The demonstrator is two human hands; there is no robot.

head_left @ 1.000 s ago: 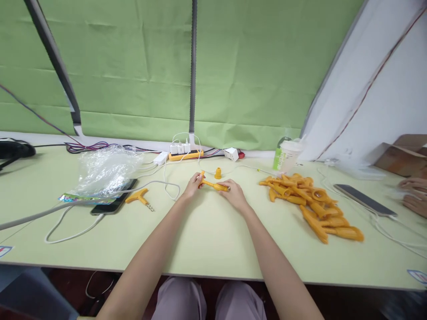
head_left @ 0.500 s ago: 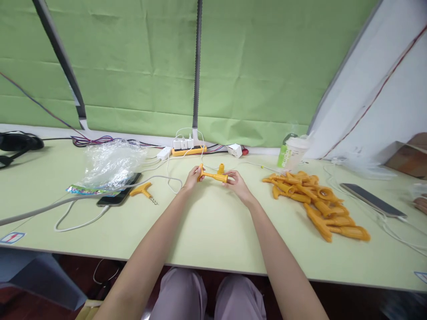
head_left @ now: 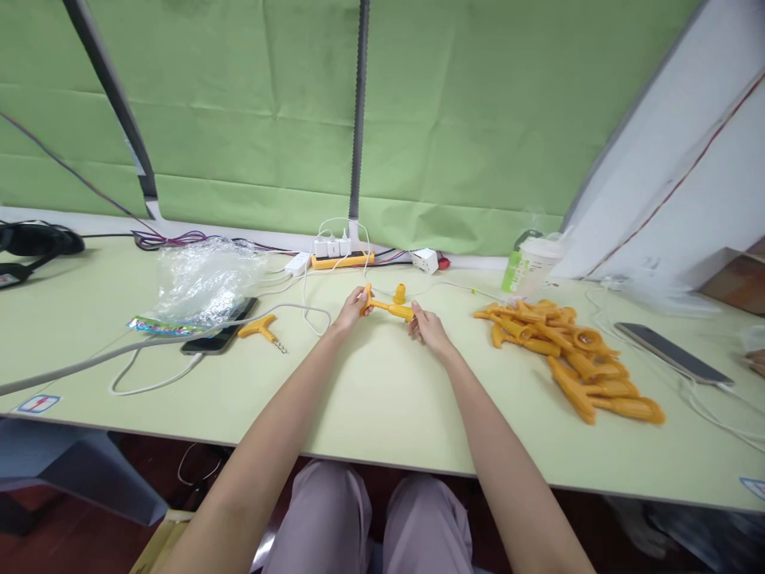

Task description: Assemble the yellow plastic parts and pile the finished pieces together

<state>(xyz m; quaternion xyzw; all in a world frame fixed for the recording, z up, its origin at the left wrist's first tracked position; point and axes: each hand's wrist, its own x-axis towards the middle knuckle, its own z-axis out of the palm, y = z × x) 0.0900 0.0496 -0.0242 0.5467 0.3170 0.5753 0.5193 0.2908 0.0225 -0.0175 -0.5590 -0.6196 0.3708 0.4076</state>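
A yellow plastic corkscrew point(head_left: 388, 308) is held level above the table between my two hands. My left hand point(head_left: 355, 306) is closed around its T-shaped handle. At the other end, the fingers of my right hand point(head_left: 426, 325) are closed on the wider sleeve end and hide part of it. Just behind the corkscrew stands a small yellow cap-like piece point(head_left: 399, 294). To the left lies another yellow corkscrew handle point(head_left: 258, 327) with its metal spiral bare. A heap of yellow corkscrew parts point(head_left: 562, 343) is spread to the right of my right hand.
A phone point(head_left: 220, 338) lies partly under a clear plastic bag point(head_left: 206, 279) at left, with a grey cable across it. A power strip point(head_left: 343, 260) sits at the back. Beyond the heap are a paper cup point(head_left: 535, 267) and another phone point(head_left: 674, 353).
My right hand has turned at the sleeve end, its fingers now curled lower around it. The left hand still holds the handle. The whole view has shifted slightly.
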